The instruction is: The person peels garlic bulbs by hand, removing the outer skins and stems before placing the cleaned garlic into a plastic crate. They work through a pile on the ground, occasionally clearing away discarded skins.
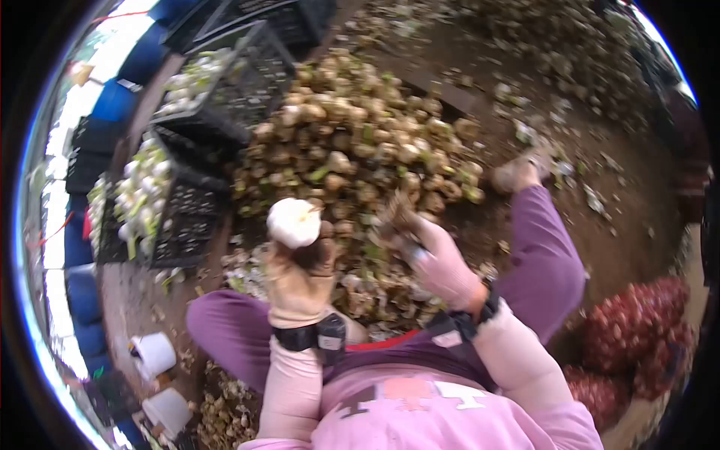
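My left hand, in a tan glove with dark fingertips, holds a peeled white garlic bulb up at the near left edge of the heap. To the right, my right hand, in a pale pink glove, has its fingers closed around brown, dry-looking matter, blurred and hard to make out. Beyond both hands spreads a large pile of unpeeled garlic bulbs. Loose skins and green scraps lie between my legs, below the hands.
Black crates with white bulbs stand at the left. Two white buckets are at the lower left. Red net sacks lie at the lower right. My bare foot rests right of the heap, and more garlic covers the ground at upper right.
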`<state>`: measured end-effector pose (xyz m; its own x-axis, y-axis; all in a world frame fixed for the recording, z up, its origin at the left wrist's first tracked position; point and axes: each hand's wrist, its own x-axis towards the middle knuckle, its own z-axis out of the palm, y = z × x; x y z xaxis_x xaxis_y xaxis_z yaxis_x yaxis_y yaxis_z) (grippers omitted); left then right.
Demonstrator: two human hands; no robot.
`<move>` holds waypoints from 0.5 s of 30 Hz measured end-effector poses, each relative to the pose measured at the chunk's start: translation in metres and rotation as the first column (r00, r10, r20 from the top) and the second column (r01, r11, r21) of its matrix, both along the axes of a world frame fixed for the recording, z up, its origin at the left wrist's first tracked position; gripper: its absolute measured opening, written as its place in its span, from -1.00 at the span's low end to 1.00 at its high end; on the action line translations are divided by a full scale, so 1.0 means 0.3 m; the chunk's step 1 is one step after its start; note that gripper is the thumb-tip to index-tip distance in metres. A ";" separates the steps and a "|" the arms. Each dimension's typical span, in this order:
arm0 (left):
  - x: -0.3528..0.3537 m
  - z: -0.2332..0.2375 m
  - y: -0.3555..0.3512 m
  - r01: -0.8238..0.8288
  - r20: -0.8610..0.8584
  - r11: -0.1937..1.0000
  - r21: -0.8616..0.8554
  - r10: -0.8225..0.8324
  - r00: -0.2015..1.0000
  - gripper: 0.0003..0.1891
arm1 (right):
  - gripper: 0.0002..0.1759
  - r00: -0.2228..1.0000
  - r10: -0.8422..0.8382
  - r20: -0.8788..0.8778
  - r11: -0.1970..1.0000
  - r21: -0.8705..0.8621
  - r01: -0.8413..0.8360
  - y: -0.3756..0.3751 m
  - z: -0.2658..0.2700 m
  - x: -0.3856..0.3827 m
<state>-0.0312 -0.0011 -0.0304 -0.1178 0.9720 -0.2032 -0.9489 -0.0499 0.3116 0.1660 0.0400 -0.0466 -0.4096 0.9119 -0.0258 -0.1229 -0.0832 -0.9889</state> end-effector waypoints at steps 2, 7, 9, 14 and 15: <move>-0.083 0.017 0.019 -0.158 -0.131 0.964 -0.215 0.132 0.983 -0.56 | -0.65 0.940 0.178 0.293 0.956 0.176 -0.236 -0.004 -0.029 0.014; -0.420 0.003 0.068 -0.607 -0.447 0.786 -0.118 0.504 0.739 -0.73 | -0.60 0.637 0.243 0.732 0.810 0.209 -0.549 -0.026 -0.051 -0.011; -0.620 0.016 0.070 -0.667 -0.546 0.745 -0.009 0.555 0.627 -0.74 | -0.56 0.595 0.275 0.755 0.798 0.167 -0.579 -0.021 -0.012 -0.027; -1.095 0.074 0.066 -0.948 -0.943 0.213 0.237 0.284 -0.172 -0.59 | -0.51 0.547 0.358 0.757 0.815 0.032 -0.578 0.001 0.030 -0.050; -1.108 0.119 0.065 -0.967 -0.961 0.173 0.189 0.234 -0.146 -0.59 | -0.51 0.547 0.354 0.759 0.812 0.040 -0.582 0.001 0.020 -0.052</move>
